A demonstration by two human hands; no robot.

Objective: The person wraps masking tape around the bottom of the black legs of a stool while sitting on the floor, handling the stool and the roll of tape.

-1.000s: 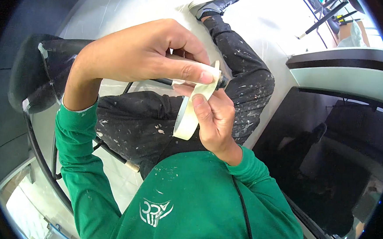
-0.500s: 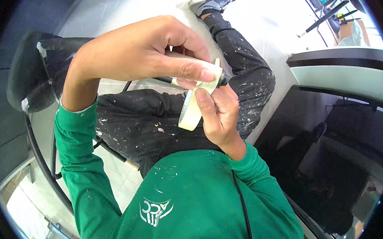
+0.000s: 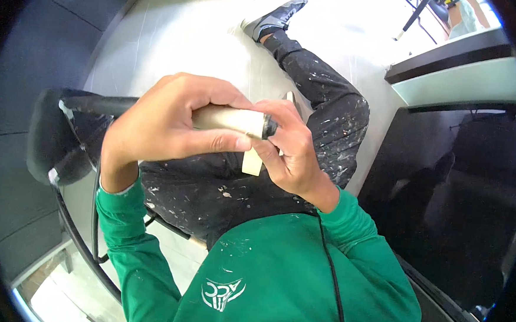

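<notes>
My left hand (image 3: 172, 120) wraps over a pale beige roll of tape (image 3: 231, 119), which shows edge-on with a dark rim at its right end. My right hand (image 3: 296, 160) grips the same roll from below and from the right, fingers curled around that end. A short pale strip (image 3: 252, 162) hangs down between the two hands. Both hands are held up above my lap, over dark trousers (image 3: 331, 118) speckled with pale paint. Green sleeves cover both forearms.
A black chair (image 3: 49, 145) with a thin metal frame stands at my left. A dark glossy tabletop (image 3: 445, 190) fills the right side, with a pale green ledge (image 3: 469, 85) behind it. My outstretched leg ends in a grey shoe (image 3: 275, 17) on the white floor.
Both hands have shifted a little with the roll. The roll has turned from showing its ring side to lying edge-on, and my left hand now covers more of it.
</notes>
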